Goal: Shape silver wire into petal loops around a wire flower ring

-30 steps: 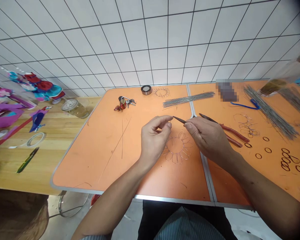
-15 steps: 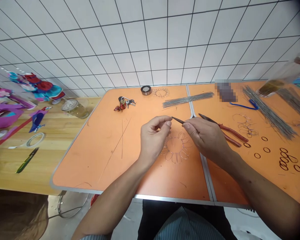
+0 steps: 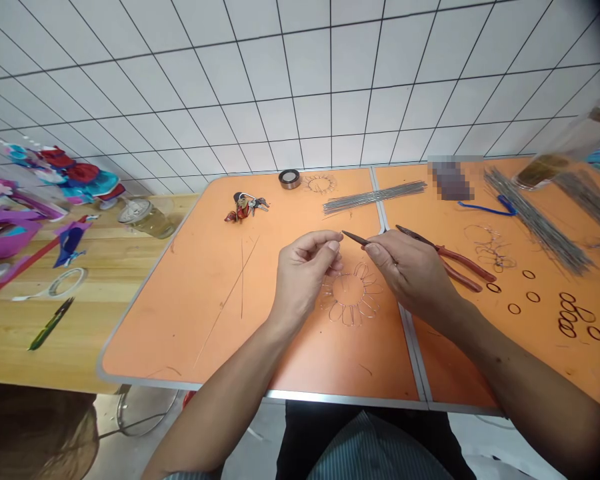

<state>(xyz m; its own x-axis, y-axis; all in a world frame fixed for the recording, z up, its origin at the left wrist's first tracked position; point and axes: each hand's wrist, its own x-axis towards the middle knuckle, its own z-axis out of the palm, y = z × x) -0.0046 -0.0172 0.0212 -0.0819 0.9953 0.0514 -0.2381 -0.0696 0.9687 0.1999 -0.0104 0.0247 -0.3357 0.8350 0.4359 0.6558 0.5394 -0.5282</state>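
Note:
My left hand (image 3: 306, 270) is closed in a pinch, thumb against forefinger. Whatever it pinches, perhaps a bit of thin wire, is too small to make out. My right hand (image 3: 414, 267) is wrapped round a slim dark pointed tool (image 3: 355, 239), whose tip reaches the left fingertips. Most of this tool is hidden in the palm, so its kind does not show. Below and between the hands lies a flower-shaped ring of looped wire (image 3: 356, 315) on the orange table (image 3: 180, 320). Red-handled pliers (image 3: 463, 261) rest just beyond my right hand.
Behind my hands lie black tape (image 3: 289, 179), keys (image 3: 250, 205) and a wire bundle (image 3: 375, 197). On the right are small dark rings (image 3: 533, 297), another wire bundle (image 3: 540, 223) and a glass jar (image 3: 545, 170). Two thin wires (image 3: 230, 293) cross at left.
The view has shifted slightly. My hands keep nearly the same pose, with the dark tool's tip still at the left fingertips.

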